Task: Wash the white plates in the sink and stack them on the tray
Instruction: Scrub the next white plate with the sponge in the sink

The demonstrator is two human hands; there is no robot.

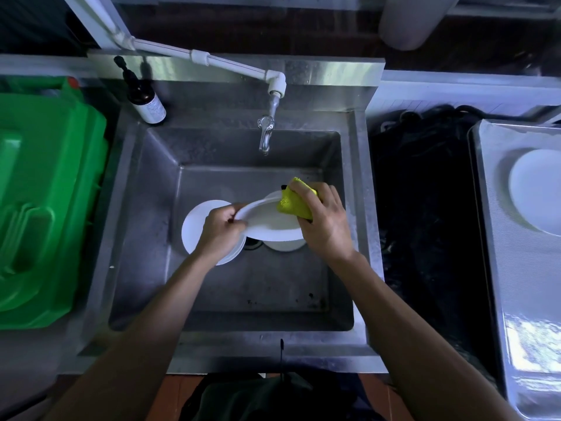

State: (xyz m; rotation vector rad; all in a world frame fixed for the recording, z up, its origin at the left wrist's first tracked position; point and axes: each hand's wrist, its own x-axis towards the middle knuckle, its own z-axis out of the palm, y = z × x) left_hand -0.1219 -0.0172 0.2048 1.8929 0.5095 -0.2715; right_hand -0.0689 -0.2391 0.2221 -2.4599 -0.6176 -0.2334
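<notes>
While the left hand [223, 230] pinches the rim of the tilted white plate [270, 221] above the sink [145, 208] and the right hand [321, 221] grips the yellow sponge [293, 203] against it, treat the plate as rigid, brittle and probably wet-slippery; hold by the rim.

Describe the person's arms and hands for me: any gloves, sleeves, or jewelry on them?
Both forearms are bare up to the frame edge, with no sleeves in view. The left hand and right hand wear no gloves, and no watch, rings or bracelets are visible.
</notes>
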